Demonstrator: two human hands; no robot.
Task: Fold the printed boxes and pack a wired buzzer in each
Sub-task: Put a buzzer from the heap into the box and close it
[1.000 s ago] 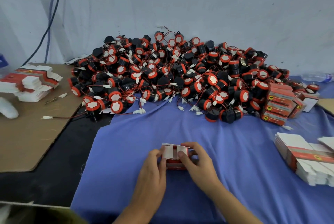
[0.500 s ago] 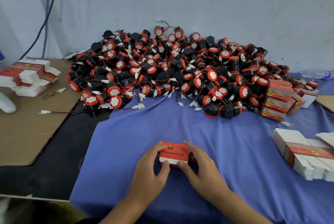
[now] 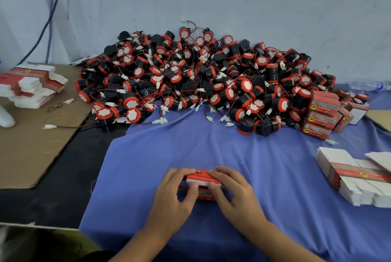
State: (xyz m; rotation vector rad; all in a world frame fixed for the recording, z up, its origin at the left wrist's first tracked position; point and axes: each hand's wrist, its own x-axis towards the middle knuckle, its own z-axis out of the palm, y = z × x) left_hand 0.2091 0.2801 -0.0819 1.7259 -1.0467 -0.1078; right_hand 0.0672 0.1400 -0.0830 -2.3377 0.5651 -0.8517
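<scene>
At the far left, a stack of flat boxes (image 3: 31, 86) is seen on a cardboard sheet (image 3: 31, 156). On the blue cloth (image 3: 148, 166), in front of the buzzer pile (image 3: 201, 80), a red box (image 3: 202, 178) is gripped at both ends. The left hand (image 3: 175, 200) is curled round its left end and the right hand (image 3: 234, 194) round its right, with the thumbs on the near face. The box is judged light and thin-walled, easily dented, so it is best held by its edges and corners. Finished boxes (image 3: 323, 113) are stacked at the right.
</scene>
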